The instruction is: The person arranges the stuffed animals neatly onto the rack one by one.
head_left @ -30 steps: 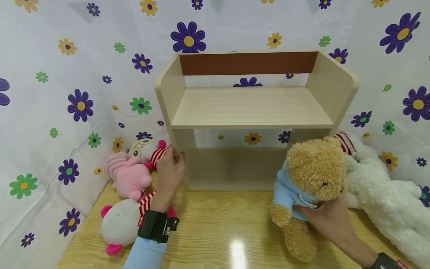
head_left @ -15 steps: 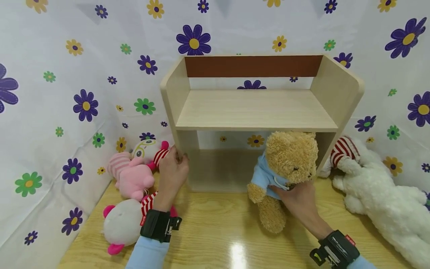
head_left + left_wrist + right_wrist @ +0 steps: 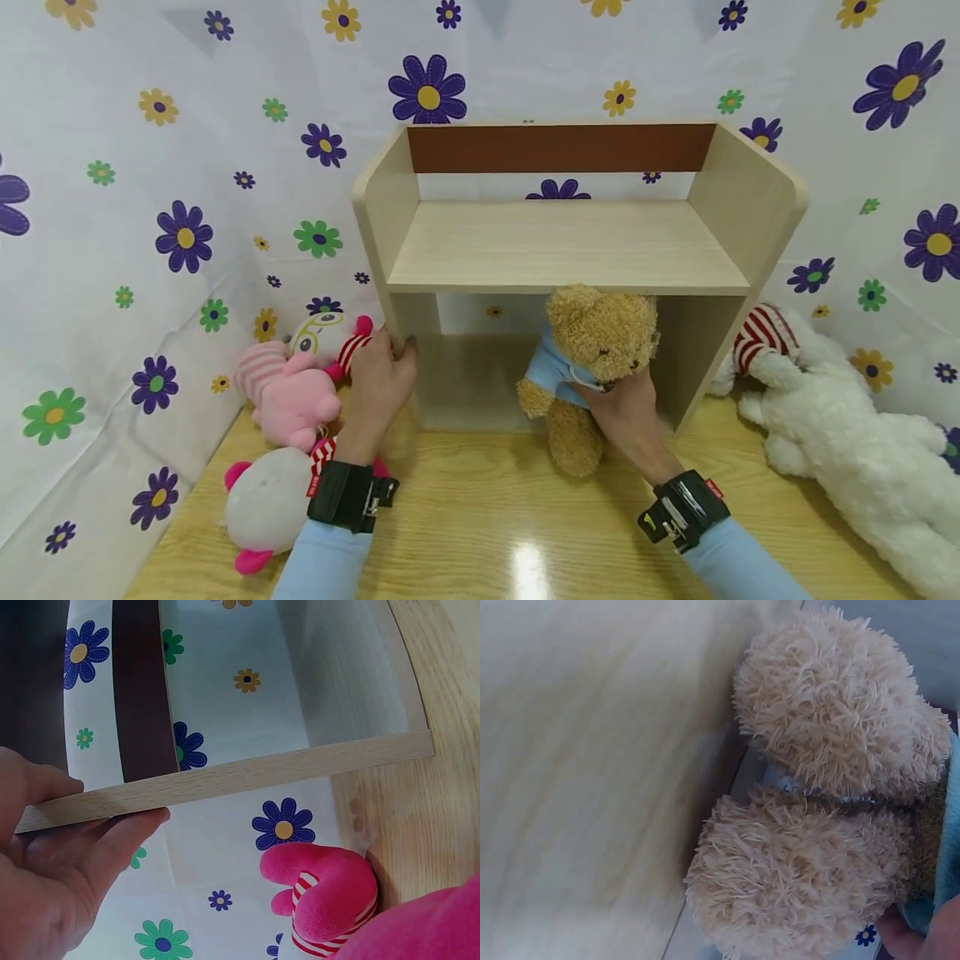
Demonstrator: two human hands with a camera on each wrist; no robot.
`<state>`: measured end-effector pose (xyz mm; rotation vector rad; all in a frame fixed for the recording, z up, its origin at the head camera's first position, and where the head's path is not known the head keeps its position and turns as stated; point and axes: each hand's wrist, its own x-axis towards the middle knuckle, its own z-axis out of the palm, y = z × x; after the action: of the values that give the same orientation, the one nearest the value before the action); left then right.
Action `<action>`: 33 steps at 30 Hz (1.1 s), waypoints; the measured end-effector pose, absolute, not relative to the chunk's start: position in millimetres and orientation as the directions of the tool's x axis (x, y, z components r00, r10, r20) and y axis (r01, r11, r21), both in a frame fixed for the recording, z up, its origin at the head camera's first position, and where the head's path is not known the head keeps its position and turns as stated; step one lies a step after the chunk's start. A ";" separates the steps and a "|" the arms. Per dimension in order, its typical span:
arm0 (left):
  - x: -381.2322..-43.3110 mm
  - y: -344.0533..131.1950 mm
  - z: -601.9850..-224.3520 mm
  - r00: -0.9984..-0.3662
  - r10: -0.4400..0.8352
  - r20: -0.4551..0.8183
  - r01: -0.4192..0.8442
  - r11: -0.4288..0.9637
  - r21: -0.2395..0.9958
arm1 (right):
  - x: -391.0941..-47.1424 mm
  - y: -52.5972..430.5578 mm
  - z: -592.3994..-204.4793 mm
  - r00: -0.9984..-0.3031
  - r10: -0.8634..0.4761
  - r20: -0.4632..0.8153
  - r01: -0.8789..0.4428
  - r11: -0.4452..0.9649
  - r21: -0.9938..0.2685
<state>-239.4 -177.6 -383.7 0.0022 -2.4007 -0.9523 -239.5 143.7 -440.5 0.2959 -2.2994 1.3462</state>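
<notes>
Where a wood-grained tabletop [image 3: 465, 517] meets a backdrop of white cloth [image 3: 247, 67] printed with purple, yellow and green flowers, one pale wooden shelf unit [image 3: 570, 246] stands upright. A bright reflection [image 3: 530, 567] lies on the near part of the tabletop, and creases run through the cloth at left. The unit has two levels, one above the other, and one brown rail [image 3: 562, 148] across the top of its back.

Five plush toys are visible. One teddy bear [image 3: 562, 367] in a light blue top is in front of the lower level, right of its middle, leaning, with its head at the upper board's front edge; whether its feet touch the tabletop cannot be told. Three lie at left: one pink toy [image 3: 296, 404], one toy with yellow-ringed eyes [image 3: 322, 333] and one white-headed toy [image 3: 270, 500] with pink ears. One fluffy white toy [image 3: 855, 450] lies at right.

Two hands are present, each with one black wrist strap [image 3: 686, 508] above a light blue sleeve [image 3: 322, 562]. The right hand [image 3: 626, 412] grips the bear by its chest, thumb across the front; the left hand [image 3: 378, 392] pinches the unit's left side panel, thumb and fingers on opposite faces.
</notes>
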 end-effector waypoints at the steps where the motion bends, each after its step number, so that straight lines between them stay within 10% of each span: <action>1: -239.6 -177.5 -383.5 -0.849 -0.192 0.492 0.198 0.747 0.634 | -243.0 141.3 -440.4 -0.865 0.044 0.499 -0.416 0.494 -0.764; 33: -238.1 -176.5 -385.6 -0.859 -0.184 0.479 0.201 0.738 0.644 | -311.6 75.1 -445.1 -0.920 0.050 0.388 -0.303 0.537 -0.787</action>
<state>-238.1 -176.5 -385.6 -0.0129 -2.4129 -0.9774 -311.6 75.1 -445.1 0.2079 -2.4131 1.3397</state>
